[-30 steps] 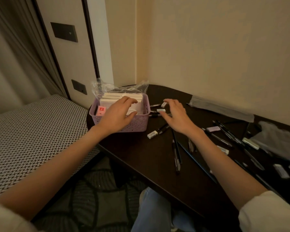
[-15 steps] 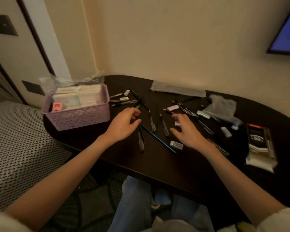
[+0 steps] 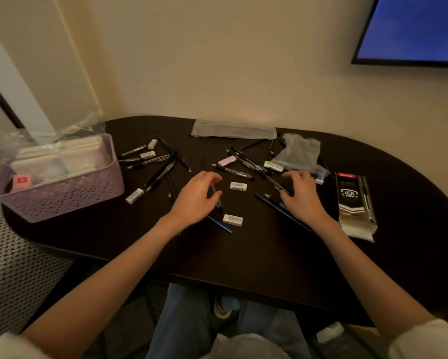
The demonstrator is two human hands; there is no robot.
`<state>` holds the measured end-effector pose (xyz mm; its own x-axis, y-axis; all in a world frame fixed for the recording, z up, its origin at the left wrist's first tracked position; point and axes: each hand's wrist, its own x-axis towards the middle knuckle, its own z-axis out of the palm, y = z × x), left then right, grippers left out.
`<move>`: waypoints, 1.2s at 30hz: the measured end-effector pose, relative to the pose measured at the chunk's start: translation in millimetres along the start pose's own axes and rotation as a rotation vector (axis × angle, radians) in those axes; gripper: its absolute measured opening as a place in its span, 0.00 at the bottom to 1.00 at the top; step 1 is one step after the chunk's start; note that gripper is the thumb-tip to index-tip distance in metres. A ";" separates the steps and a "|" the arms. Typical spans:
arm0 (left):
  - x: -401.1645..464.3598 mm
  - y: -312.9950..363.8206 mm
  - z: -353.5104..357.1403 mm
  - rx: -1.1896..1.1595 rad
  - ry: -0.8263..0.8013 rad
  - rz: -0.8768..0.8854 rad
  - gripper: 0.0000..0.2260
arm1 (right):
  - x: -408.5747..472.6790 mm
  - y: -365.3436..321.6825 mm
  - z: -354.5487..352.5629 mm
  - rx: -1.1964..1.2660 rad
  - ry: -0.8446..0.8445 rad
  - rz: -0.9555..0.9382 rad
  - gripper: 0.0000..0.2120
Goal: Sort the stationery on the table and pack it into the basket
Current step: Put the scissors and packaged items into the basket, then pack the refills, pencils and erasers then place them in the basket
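Observation:
A lilac perforated basket (image 3: 62,198) stands at the table's left end, holding white pads and a small pink item. Several black pens (image 3: 160,174) and white erasers (image 3: 238,186) lie scattered over the dark table (image 3: 243,255). My left hand (image 3: 195,200) is at the table's middle, fingers curled round a dark pen (image 3: 217,196). My right hand (image 3: 302,198) rests curled over pens (image 3: 274,182) and a blue pencil (image 3: 277,207); whether it grips one is unclear. Another eraser (image 3: 232,220) lies just right of my left hand.
A pen refill box (image 3: 353,203) marked 0.5 mm lies at the right. A grey pouch (image 3: 233,131) and a crumpled grey bag (image 3: 298,151) lie near the wall. Clear plastic (image 3: 49,133) rises behind the basket. A blue screen (image 3: 414,29) hangs upper right. A patterned seat (image 3: 10,268) is on the left.
My view has swung right from the basket to the table's middle. My left hand left the basket and closed on a pen. My right hand moved right onto the pens.

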<state>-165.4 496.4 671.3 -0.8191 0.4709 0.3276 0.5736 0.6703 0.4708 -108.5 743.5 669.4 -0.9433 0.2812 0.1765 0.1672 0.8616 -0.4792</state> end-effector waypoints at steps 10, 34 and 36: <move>34.1 18.4 35.9 -0.065 -0.009 0.043 0.17 | 11.5 46.0 -15.9 -0.447 0.119 0.529 0.34; 8.1 10.7 6.6 -1.182 0.196 -0.388 0.24 | -7.3 -114.8 7.4 0.482 -0.140 -0.184 0.32; 11.7 -3.4 1.6 -1.206 0.262 -0.427 0.25 | -1.1 -127.5 14.3 0.497 -0.201 -0.238 0.30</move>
<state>-176.9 500.5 672.2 -0.9895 0.1338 0.0553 0.0189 -0.2595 0.9656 -132.8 627.3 718.0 -0.9825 -0.0232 0.1850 -0.1644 0.5762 -0.8006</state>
